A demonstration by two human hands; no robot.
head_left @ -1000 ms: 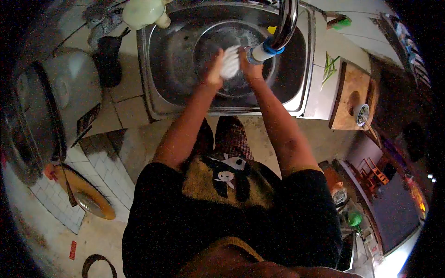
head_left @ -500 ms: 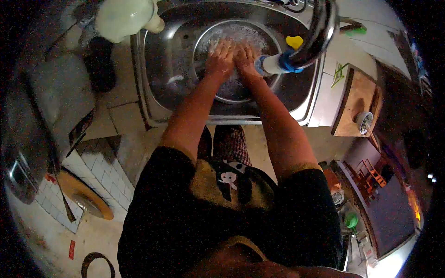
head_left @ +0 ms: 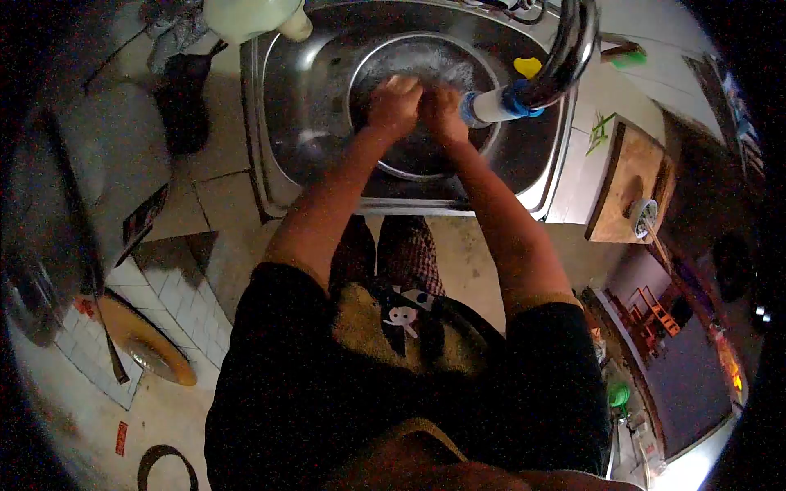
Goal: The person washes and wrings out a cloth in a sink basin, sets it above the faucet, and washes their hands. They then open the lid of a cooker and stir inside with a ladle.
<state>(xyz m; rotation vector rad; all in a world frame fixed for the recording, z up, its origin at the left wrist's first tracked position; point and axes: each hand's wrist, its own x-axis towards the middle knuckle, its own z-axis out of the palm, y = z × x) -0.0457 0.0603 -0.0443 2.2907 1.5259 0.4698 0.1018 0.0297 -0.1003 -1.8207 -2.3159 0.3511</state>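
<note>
Both hands are over a round metal basin (head_left: 358,139) that sits inside the stainless steel sink (head_left: 286,155). My left hand (head_left: 396,106) has its fingers curled in. Close beside it, with a small gap, my right hand (head_left: 444,112) is curled as well. What either hand grips, if anything, is hidden under the fingers. Water with some foam (head_left: 417,59) shows toward the basin's far side. The faucet's white and blue spout end (head_left: 495,106) hangs just right of my right hand.
A yellow piece (head_left: 526,67) lies at the sink's right side. Right of the sink are a wooden board (head_left: 624,184) and a small bowl (head_left: 645,218) with utensils. A pale rounded container (head_left: 250,18) overhangs the upper left rim. A dark pan (head_left: 184,106) lies left.
Both hands have gone from lying flat with fingers stretched out to being curled, and have drawn slightly nearer to me. The view has shifted slightly.
</note>
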